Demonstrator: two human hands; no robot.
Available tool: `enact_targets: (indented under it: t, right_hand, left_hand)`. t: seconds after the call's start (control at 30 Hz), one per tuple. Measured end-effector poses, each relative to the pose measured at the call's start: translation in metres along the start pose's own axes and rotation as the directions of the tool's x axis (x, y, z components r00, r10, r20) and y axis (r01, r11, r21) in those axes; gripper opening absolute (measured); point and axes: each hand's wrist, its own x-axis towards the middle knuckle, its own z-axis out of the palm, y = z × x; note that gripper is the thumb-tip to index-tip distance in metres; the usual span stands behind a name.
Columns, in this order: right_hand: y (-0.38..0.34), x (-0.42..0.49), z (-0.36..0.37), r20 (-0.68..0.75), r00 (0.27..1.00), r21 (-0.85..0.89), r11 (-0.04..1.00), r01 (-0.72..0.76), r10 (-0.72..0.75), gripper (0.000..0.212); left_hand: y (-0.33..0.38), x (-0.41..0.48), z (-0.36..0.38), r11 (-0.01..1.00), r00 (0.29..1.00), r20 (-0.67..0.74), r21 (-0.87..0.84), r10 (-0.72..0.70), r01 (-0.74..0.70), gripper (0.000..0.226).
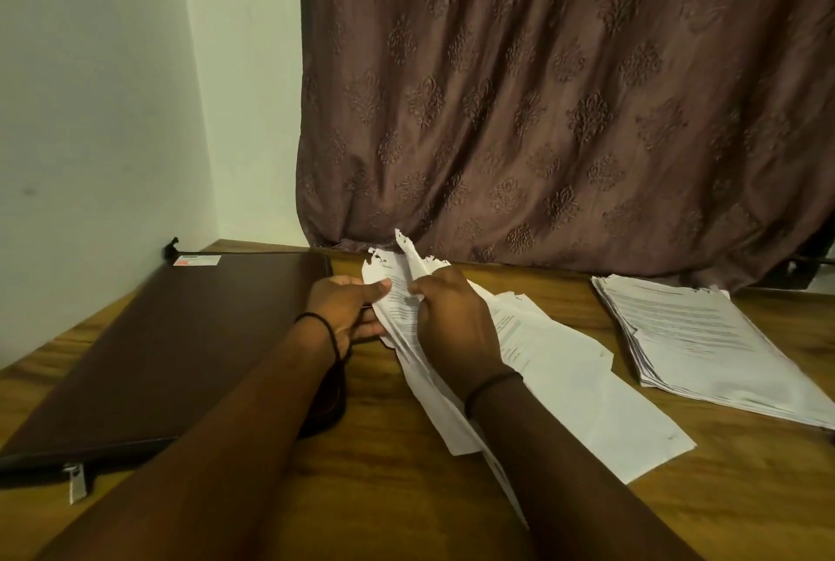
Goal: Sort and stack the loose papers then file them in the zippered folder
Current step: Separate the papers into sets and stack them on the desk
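Head view: left hand and right hand both pinch ragged-edged loose papers between the shut zippered folder and sorted stack. Pulling apart could tear the sheets further.

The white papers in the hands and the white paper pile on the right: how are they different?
The held white papers are lifted and bent, gripped by the left hand and right hand; the white paper pile lies flat on the wooden table. The held papers are few; the pile is thick. Both are printed sheets.
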Motion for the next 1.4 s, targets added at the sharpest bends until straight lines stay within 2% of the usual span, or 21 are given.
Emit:
enact_targets:
  t: [0.07, 0.23, 0.37, 0.5, 0.6, 0.67, 0.73, 0.83, 0.93, 1.03, 1.1, 1.27, 1.33, 1.4]
  right_hand:
    - [-0.001, 0.001, 0.005, 0.038, 0.999, 0.029, 0.999, 0.024, -0.025, 0.025]
    - [-0.002, 0.0, 0.007, 0.128, 0.991, 0.036, 0.999, -0.039, 0.034, 0.042]
    - [0.001, 0.001, 0.008, 0.082, 0.988, 0.138, 0.98, -0.141, 0.13, 0.024]
    - [0.004, 0.0, 0.006, 0.072, 0.977, 0.189, 0.959, -0.212, 0.202, 0.018]
    - [0.004, 0.0, -0.001, -0.01, 0.962, 0.213, 0.941, -0.263, 0.272, 0.017]
    - [0.005, 0.001, -0.006, -0.073, 0.94, 0.245, 0.92, -0.306, 0.332, 0.016]
    - [0.006, 0.0, -0.012, -0.116, 0.925, 0.274, 0.907, -0.321, 0.362, 0.028]
    - [0.01, -0.001, -0.019, -0.19, 0.927, 0.26, 0.927, -0.27, 0.324, 0.036]
    - [0.016, 0.001, -0.023, -0.251, 0.933, 0.179, 0.96, -0.215, 0.256, 0.022]
    - [0.02, 0.004, -0.029, -0.255, 0.937, 0.092, 0.971, -0.222, 0.239, 0.018]
    - [0.02, 0.005, -0.033, -0.215, 0.954, 0.053, 0.978, -0.202, 0.209, 0.019]
    - [0.019, 0.005, -0.04, 0.042, 0.986, -0.138, 0.978, -0.155, 0.162, 0.026]
    - [0.019, 0.005, -0.04, 0.143, 0.973, -0.174, 0.972, -0.157, 0.183, 0.029]
    - [0.017, 0.004, -0.037, 0.187, 0.953, -0.184, 0.962, -0.202, 0.236, 0.027]
  left_hand:
    - [-0.001, -0.003, 0.004, 1.0, 0.999, 0.042, -0.001, -0.026, 0.026, 0.017]
    - [0.0, -0.006, 0.005, 0.995, 0.99, 0.119, -0.057, -0.077, 0.084, 0.038]
    - [-0.002, -0.006, 0.005, 0.993, 0.986, 0.149, -0.082, -0.078, 0.091, 0.023]
    - [-0.003, -0.004, 0.005, 0.994, 0.985, 0.156, -0.071, -0.069, 0.081, 0.01]
    - [-0.003, -0.005, 0.006, 0.995, 0.987, 0.144, -0.066, -0.071, 0.081, 0.005]
    - [-0.003, -0.005, 0.006, 0.994, 0.988, 0.134, -0.066, -0.08, 0.089, 0.013]
    - [-0.004, -0.003, 0.005, 0.993, 0.988, 0.126, -0.063, -0.086, 0.095, 0.023]
    - [-0.005, -0.003, 0.004, 0.994, 0.986, 0.143, -0.054, -0.089, 0.098, 0.023]
    - [-0.006, -0.004, 0.006, 0.995, 0.984, 0.155, -0.038, -0.087, 0.094, 0.024]
    - [-0.006, -0.009, 0.014, 0.994, 0.978, 0.177, 0.0, -0.106, 0.108, 0.024]
    - [-0.006, -0.01, 0.021, 0.993, 0.974, 0.195, 0.018, -0.118, 0.117, 0.022]
    - [-0.005, -0.006, 0.036, 0.991, 0.957, 0.257, 0.049, -0.133, 0.125, 0.017]
    - [-0.006, -0.004, 0.036, 0.981, 0.969, 0.229, 0.186, -0.093, 0.05, 0.017]
    - [-0.007, 0.0, 0.032, 0.932, 0.992, 0.126, 0.355, 0.031, -0.074, 0.015]
